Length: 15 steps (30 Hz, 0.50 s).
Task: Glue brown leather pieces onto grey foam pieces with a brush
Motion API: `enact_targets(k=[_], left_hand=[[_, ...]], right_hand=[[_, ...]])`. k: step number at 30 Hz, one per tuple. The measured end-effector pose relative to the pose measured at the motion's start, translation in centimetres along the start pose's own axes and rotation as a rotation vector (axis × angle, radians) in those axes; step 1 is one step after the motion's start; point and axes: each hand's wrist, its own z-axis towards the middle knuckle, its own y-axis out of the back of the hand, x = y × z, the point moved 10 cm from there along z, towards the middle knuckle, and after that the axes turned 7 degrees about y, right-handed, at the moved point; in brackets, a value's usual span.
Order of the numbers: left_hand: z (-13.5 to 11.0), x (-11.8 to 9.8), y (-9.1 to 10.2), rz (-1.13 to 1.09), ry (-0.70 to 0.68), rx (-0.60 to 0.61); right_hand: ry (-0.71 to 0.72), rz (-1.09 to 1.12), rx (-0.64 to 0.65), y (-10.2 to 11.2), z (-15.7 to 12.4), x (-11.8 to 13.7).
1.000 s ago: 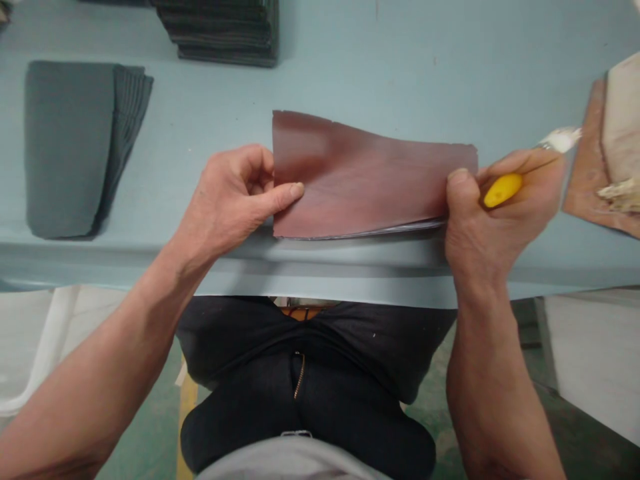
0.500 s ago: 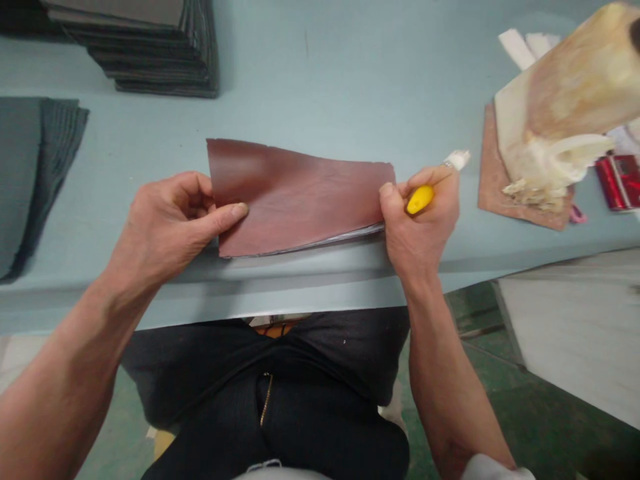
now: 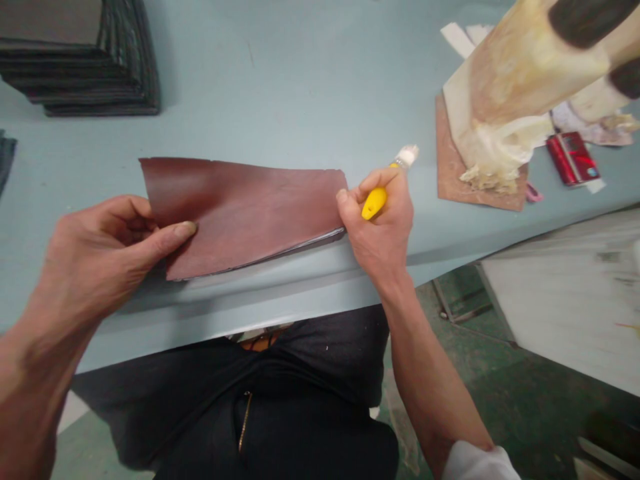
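A reddish-brown leather piece (image 3: 245,210) lies near the front edge of the pale blue table (image 3: 300,87), with a thin lighter layer showing under its near edge. My left hand (image 3: 107,250) pinches its left end, thumb on top. My right hand (image 3: 380,223) is closed around a yellow-handled brush (image 3: 373,200) with white bristles pointing away, and its thumb presses the leather's right end.
A glue-crusted container (image 3: 505,87) stands on a brown scrap (image 3: 450,173) at the right, beside a small red box (image 3: 573,157). A stack of dark sheets (image 3: 80,60) sits at the back left. Below the table edge are my dark clothes and a green floor.
The view has swung to the right, so the leather and both hands now sit further left in the picture and the glue container has come into view. Both grips stay the same.
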Motion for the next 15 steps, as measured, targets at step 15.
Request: enact_targets(k=[15], left_hand=[[0.7,2.7,1.0,0.133,-0.012,-0.025]], right_hand=[[-0.052,0.002,0.055,-0.1,0.0,-0.4]])
